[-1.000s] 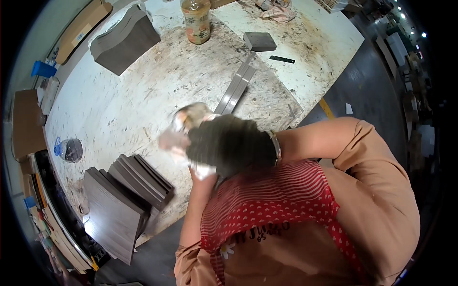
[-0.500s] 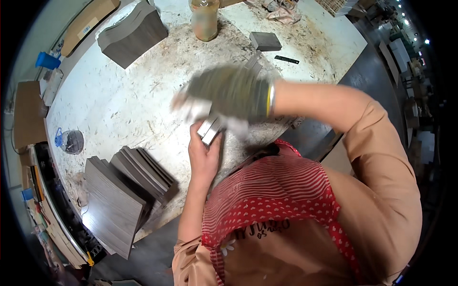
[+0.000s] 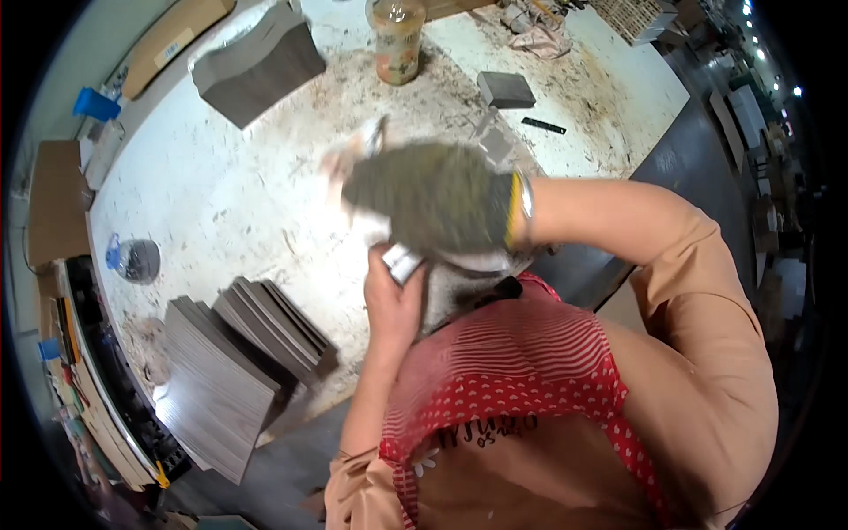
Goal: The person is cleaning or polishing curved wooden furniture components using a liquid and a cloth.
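Note:
My bare left hand (image 3: 394, 299) is closed around narrow pieces with whitish ends (image 3: 403, 264), near the table's front edge. Just above it is my right hand (image 3: 433, 196), in a dark green glove that leaves the fingertips bare. Motion smears its fingers. A blurred whitish, cloth-like patch (image 3: 367, 227) shows beneath it, and whether the fingers grip this I cannot tell. The glove hides much of the held pieces. To the left of my left hand, stacks of grey wood-grain panels (image 3: 216, 375) lie near the table edge.
A stack of wavy-edged grey boards (image 3: 261, 71) stands at the far left. A bottle (image 3: 397, 44), a grey block (image 3: 506, 89) and a black flat strip (image 3: 543, 125) are on the stained white table (image 3: 221, 199). A clear jug (image 3: 137, 261) stands at left, a crumpled cloth (image 3: 539, 41) at the back.
The whole view has shifted slightly. My right hand has come a little nearer to me and now covers more of the pieces. My left hand keeps its hold.

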`<state>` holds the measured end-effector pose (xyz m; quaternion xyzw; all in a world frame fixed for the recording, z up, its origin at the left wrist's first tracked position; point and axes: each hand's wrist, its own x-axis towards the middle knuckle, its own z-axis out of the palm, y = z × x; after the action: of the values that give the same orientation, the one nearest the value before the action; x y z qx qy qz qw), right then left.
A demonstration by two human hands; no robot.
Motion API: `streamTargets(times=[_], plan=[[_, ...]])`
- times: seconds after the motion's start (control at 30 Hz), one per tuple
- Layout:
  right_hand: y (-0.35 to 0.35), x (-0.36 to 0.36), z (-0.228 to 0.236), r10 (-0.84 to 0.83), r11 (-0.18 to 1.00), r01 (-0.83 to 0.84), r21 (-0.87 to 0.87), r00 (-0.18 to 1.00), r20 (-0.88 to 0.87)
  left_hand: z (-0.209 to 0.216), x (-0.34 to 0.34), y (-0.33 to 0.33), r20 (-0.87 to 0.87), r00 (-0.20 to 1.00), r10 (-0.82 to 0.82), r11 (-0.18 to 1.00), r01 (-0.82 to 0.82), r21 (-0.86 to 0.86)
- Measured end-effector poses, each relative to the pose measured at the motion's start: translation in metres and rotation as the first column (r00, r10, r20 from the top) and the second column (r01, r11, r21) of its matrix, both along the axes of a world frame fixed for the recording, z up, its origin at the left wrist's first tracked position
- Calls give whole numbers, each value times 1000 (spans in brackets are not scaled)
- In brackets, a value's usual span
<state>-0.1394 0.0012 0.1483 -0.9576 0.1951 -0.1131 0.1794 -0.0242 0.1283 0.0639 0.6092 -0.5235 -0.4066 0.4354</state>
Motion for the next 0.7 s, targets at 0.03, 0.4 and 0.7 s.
streamTargets(times=[0.03, 0.4, 0.7], plan=[[27, 2, 18, 38, 983, -27, 184, 998, -57, -17, 16, 9, 160, 966, -202, 973, 179, 146], [31, -45, -49, -200, 975, 218, -36, 939, 281, -5, 1, -3, -113, 993, -22, 997, 30, 72], [-68, -139, 18, 21, 917, -56, -394, 996, -92, 14, 6, -5, -232, 972, -45, 992, 71, 104]])
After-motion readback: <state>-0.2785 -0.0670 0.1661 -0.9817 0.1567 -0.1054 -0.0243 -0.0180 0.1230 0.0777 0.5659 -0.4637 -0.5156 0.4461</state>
